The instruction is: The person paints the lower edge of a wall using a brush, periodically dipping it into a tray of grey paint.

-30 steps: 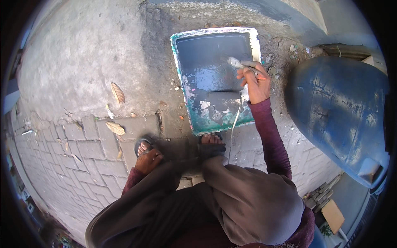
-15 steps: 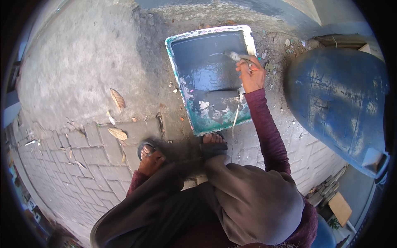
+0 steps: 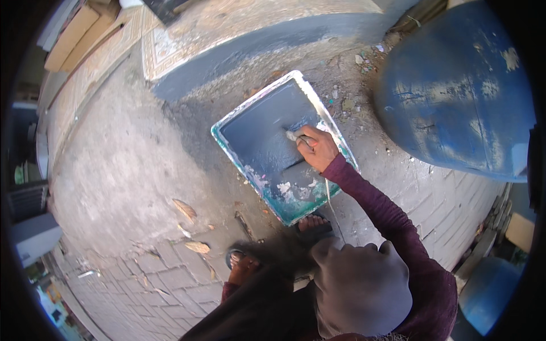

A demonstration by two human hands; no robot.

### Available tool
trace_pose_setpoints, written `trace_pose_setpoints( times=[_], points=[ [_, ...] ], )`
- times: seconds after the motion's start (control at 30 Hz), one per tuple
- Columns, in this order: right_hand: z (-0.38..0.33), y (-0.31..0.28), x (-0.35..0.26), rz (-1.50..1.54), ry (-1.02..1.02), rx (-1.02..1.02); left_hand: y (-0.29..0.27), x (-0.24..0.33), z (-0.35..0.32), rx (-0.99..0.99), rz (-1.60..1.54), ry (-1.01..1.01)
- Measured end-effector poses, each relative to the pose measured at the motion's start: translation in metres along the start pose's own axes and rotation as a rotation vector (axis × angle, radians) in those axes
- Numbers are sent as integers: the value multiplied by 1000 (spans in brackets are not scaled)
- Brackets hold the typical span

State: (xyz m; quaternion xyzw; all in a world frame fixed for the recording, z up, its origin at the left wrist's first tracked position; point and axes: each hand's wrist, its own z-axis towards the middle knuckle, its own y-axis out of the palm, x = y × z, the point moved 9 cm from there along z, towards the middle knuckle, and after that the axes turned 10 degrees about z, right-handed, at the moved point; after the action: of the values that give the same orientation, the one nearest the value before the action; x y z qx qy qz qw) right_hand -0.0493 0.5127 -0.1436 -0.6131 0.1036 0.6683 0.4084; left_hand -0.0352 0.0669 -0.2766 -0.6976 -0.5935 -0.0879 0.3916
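Note:
A rectangular tray [image 3: 254, 101] with a white and green paint-stained rim stands on the ground in front of me, holding grey paint [image 3: 256, 131]. My right hand [image 3: 319, 149] reaches over its right side, fingers closed around a paintbrush whose pale head [image 3: 292, 135] touches the grey surface. Most of the brush's handle is hidden in the hand. By my left sandalled foot [image 3: 233, 258], my left hand [image 3: 244, 269] hangs low, its fingers loosely extended against the foot and nothing visible in them. A thin pale cord [image 3: 333, 210] trails from the tray's near right side.
A large scuffed blue barrel [image 3: 455, 96] lies to the right. Behind the tray runs a low grey step [image 3: 239, 54] with patterned tile on top. Dry leaves [image 3: 185, 210] lie on the paving at left. My right foot [image 3: 313, 223] is at the tray's near corner.
My view has turned and shifted, so the tray appears tilted and lower. My right hand has drawn the brush nearer to me across the tray. The left hand stays by the foot.

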Motion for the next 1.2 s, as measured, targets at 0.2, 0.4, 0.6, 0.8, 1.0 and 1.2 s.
trace_pose_setpoints(
  times=[0.2, 0.4, 0.6, 0.8, 1.0, 1.2],
  points=[
    [-8, -5, 56, 418, 408, -51, 0, 0, 3, -75, 13, -39],
    [33, -88, 45, 726, 219, 461, -1, -5, -4, -131, 19, -157],
    [81, -157, 50, 759, -57, 814, 4, -5, 0, -138, -74, -115],
    [118, -140, 53, 842, -97, 823, 8, -24, 0, -152, -9, -89],
    [115, -71, 30, 563, -136, 463, -7, 24, -2, -148, -42, -221],
    [124, -113, 60, 689, -77, 540, -1, 19, -5, -123, -99, -203]
  ],
)
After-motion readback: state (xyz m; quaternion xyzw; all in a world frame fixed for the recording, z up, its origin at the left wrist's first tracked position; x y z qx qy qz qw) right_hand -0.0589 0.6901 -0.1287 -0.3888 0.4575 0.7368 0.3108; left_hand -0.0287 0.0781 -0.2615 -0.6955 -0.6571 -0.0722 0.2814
